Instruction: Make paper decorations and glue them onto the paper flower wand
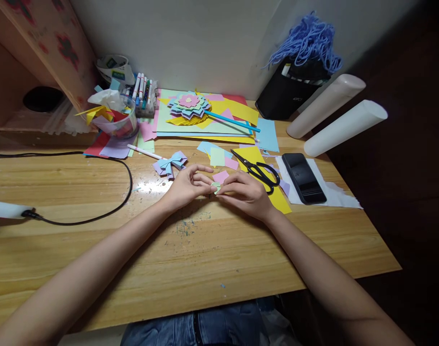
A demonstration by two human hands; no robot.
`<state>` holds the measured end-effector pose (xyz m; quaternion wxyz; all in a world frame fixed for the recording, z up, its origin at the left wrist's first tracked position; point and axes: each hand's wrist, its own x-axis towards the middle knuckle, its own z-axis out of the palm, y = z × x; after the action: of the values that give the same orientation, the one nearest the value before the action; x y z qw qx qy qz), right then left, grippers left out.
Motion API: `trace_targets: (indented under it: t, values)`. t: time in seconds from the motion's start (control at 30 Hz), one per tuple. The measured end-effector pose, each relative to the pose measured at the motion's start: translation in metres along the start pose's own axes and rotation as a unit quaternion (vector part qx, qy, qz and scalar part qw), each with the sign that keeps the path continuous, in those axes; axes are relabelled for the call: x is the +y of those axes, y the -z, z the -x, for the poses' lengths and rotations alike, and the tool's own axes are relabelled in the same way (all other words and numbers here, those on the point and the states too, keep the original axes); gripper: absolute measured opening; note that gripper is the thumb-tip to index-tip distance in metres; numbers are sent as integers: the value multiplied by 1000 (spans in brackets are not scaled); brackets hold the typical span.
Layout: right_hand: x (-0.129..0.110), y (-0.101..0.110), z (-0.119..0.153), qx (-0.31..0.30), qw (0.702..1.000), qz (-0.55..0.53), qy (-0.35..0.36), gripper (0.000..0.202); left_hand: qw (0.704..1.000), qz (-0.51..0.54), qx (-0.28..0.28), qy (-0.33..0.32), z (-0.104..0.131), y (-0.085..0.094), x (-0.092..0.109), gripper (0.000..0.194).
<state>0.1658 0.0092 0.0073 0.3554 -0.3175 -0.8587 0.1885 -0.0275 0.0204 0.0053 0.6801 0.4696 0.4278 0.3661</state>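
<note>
Between my two hands is a small light green paper piece (215, 187), held just above the wooden table. My left hand (192, 182) pinches its left side between thumb and finger, the other fingers loosely curled. On the right side, the fingertips of my right hand (246, 192) are closed on the same piece. Just beyond lie a pink paper square (220, 177) and a pale green square (217, 156). Black-handled scissors (257, 170) rest on yellow paper (282, 202) by my right hand. A blue and purple paper bow (170, 165) lies past my left hand.
A layered paper flower (189, 105) with a blue stem lies on stacked coloured sheets at the back. Left of it stand a tub of scraps (127, 126) and markers (142, 89). A phone (304, 178), white tubes (344, 127) and a black case (282, 96) are at right. A cable (130, 180) curves at left.
</note>
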Motion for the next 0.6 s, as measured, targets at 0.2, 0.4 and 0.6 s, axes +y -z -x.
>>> trace_targets:
  t: [0.2,0.4,0.6]
  values:
    - [-3,-4,-1,23,998,-38,-53,4,1000,-11,-13,-4,-1,0,-3,44]
    - [-7,-4,-3,16,987,-83,-135,6,1000,-17,-6,-6,0,2,-2,42]
    - [-8,-5,-3,5,953,-174,-246,16,999,-16,-33,-20,-1,2,-4,54]
